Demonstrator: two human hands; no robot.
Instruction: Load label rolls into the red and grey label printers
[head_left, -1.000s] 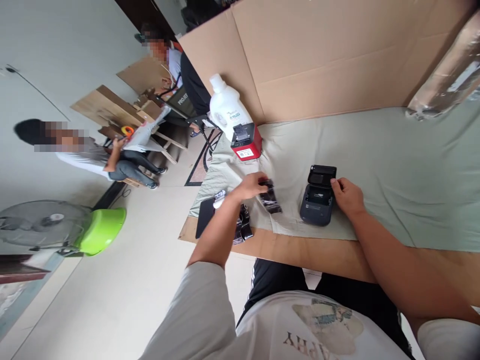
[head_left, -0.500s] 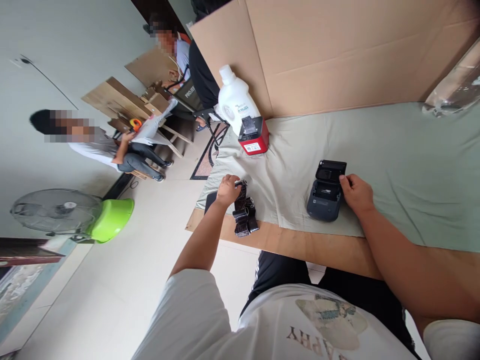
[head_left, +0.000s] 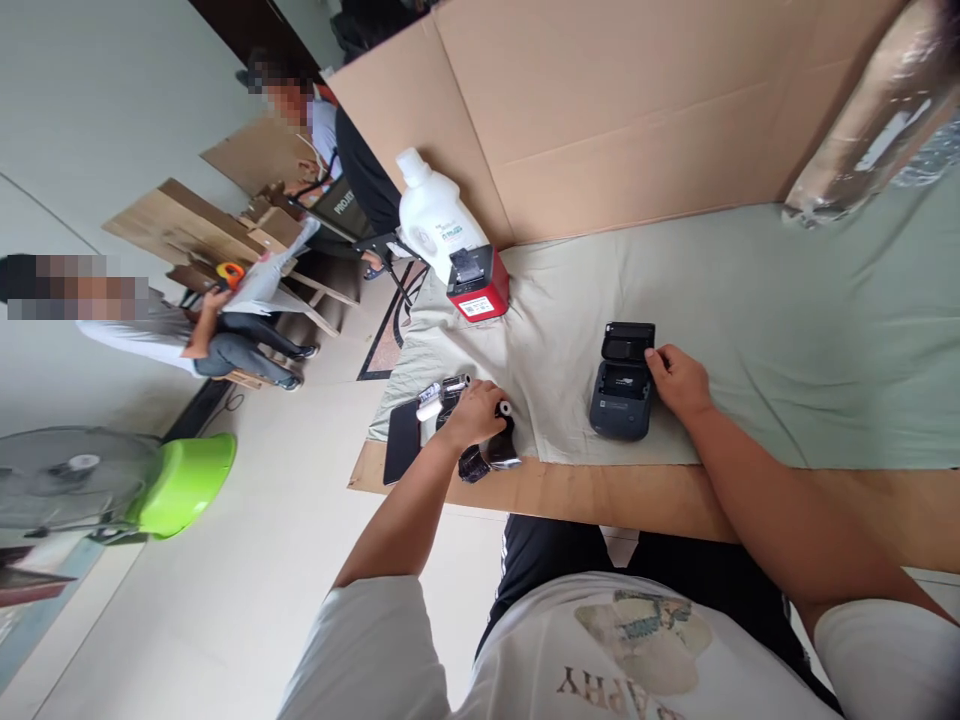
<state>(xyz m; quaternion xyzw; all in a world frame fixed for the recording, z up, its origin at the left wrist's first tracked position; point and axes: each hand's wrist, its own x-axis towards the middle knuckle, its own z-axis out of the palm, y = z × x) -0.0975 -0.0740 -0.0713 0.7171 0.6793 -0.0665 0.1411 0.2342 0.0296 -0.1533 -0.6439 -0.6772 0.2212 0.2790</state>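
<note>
Touching the open lid (head_left: 628, 341) of the dark handheld device (head_left: 619, 403) with the right hand (head_left: 679, 379); impossible to tell if pinching (grip partly hidden). Curled over dark-wrapped rolls (head_left: 503, 447), left of the device on the cloth's (head_left: 795, 340) near side, with the left hand (head_left: 478, 412); no telling if clamped. Best to steady the lid lightly and grasp one roll by its ends.

Near the front-left corner of the table (head_left: 600, 492), the left hand (head_left: 478, 412) partly conceals the black rolls (head_left: 501, 449). Label print on the red device (head_left: 491, 285) is illegible. The frame's left edge crops the fan (head_left: 71, 475).
</note>
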